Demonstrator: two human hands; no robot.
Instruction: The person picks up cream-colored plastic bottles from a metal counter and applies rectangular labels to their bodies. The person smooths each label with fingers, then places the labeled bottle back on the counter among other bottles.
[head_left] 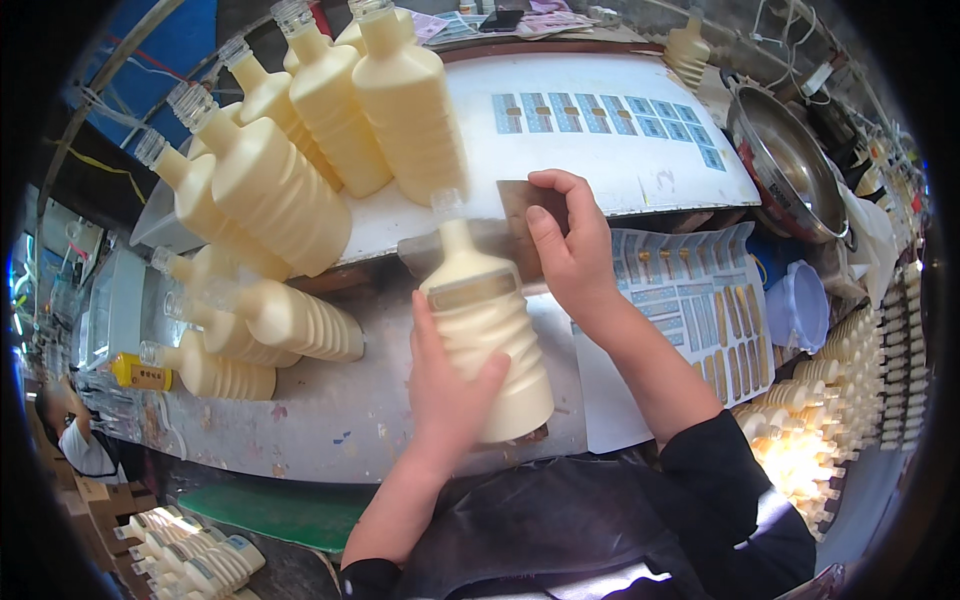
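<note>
A cream-coloured bottle (490,345) with a rippled body and a clear threaded neck stands in front of me, tilted a little to the left. A greyish strip, like a decal, runs across its shoulder. Wrapped around the bottle's lower left side is my left hand (447,385), slightly blurred. My right hand (572,245) is beyond the bottle's right shoulder, thumb and fingers pinching a flat brown rectangular piece (519,212); its exact kind cannot be made out. A dull grey patch of the work surface shows behind the bottle neck.
Several cream bottles stand on the white raised board (480,110) at the far left; others lie or lean on the grey table (300,425). Printed decal sheets (690,310) lie at right, near a metal pan (790,160) and a pale bucket (797,305). Many bottles fill the right side.
</note>
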